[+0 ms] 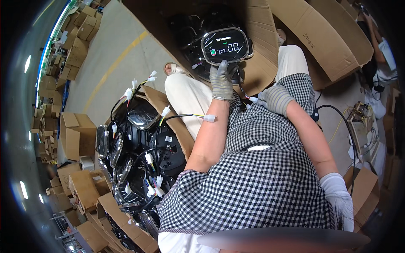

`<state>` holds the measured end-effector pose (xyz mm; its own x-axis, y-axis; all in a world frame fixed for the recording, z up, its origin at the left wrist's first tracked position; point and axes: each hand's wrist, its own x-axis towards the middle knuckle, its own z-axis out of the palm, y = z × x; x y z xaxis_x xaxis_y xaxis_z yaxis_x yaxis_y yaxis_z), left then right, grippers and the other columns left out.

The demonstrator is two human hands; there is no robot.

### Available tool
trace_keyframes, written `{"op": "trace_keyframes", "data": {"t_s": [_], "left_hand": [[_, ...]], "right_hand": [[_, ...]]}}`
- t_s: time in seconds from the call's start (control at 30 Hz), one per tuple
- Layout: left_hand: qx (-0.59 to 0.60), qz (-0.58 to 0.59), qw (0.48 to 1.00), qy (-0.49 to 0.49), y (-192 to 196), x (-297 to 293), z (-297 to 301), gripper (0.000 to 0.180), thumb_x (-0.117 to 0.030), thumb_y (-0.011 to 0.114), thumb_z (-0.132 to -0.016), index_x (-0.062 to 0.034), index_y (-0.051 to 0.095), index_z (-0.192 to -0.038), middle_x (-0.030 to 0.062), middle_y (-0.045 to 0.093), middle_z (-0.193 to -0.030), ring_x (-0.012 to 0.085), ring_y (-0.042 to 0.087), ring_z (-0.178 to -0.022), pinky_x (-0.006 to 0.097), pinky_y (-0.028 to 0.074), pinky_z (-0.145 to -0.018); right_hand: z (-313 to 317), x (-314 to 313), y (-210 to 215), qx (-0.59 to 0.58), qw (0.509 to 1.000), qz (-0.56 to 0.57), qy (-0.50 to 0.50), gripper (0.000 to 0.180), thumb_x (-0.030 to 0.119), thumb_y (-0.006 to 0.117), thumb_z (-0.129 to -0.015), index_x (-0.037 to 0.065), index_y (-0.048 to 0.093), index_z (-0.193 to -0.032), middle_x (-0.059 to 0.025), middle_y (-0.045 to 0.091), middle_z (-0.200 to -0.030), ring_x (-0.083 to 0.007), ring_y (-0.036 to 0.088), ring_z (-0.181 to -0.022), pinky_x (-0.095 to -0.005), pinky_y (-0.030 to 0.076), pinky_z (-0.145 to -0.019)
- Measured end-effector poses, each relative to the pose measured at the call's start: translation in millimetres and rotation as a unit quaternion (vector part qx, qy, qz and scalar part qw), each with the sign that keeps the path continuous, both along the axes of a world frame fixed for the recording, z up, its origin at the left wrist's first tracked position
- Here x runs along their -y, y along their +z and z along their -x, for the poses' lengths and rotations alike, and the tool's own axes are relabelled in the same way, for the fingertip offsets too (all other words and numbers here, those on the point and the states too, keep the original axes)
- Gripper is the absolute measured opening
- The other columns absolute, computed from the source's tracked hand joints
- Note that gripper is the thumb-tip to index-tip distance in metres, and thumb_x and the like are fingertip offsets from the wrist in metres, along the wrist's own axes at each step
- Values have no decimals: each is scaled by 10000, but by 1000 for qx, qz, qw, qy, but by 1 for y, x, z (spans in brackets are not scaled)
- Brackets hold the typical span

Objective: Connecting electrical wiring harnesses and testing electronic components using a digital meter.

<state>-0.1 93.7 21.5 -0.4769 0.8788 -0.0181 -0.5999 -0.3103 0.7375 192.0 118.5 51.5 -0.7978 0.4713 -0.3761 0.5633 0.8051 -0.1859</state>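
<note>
My left hand (221, 80), gloved, grips the lit display unit (227, 45) from below, fingers closed around its base, tilting the screen up so I can read it. My right hand (275, 99) curls closed near the white connector (253, 100) of its cable, likely feeding power. The unit hangs over an open carton (261, 38); more units (139, 160) sit boxed at my left.

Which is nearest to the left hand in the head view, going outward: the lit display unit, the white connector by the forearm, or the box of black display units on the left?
1. Lit display unit: gripped by the left hand, just above it.
2. White connector: below the hand, beside the forearm.
3. Box of black display units: farthest, lower left.
</note>
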Motion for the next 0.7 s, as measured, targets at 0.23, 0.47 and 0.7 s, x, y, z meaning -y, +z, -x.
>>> {"op": "trace_keyframes", "data": {"t_s": [0.23, 0.47, 0.7], "left_hand": [[-26, -64, 997, -29, 29, 2, -18, 551, -262, 699, -808, -72, 452, -1262, 75, 601, -1100, 193, 628, -926, 306, 537, -776], [20, -99, 995, -27, 52, 5, -33, 485, -259, 656, -819, -70, 490, -1234, 80, 586, -1153, 235, 593, -1010, 395, 507, -854], [358, -91, 910, -187, 73, 9, -19, 501, -292, 600, -766, -5, 544, -1172, 119, 608, -1111, 251, 541, -1039, 413, 374, -987]], "right_hand": [[-69, 18, 18, -358, 927, -14, -116, 300, 302, 471, -917, 75, 668, -919, -121, 659, -786, -279, 643, -736, -393, 499, -688], [-93, 32, 4, -380, 923, -29, -49, 223, 296, 594, -831, 96, 683, -869, -82, 629, -738, -252, 587, -693, -389, 443, -734], [-108, 34, -3, -430, 902, -32, 31, 163, 285, 585, -806, 138, 634, -758, -58, 629, -748, -241, 614, -742, -389, 457, -739]]}}
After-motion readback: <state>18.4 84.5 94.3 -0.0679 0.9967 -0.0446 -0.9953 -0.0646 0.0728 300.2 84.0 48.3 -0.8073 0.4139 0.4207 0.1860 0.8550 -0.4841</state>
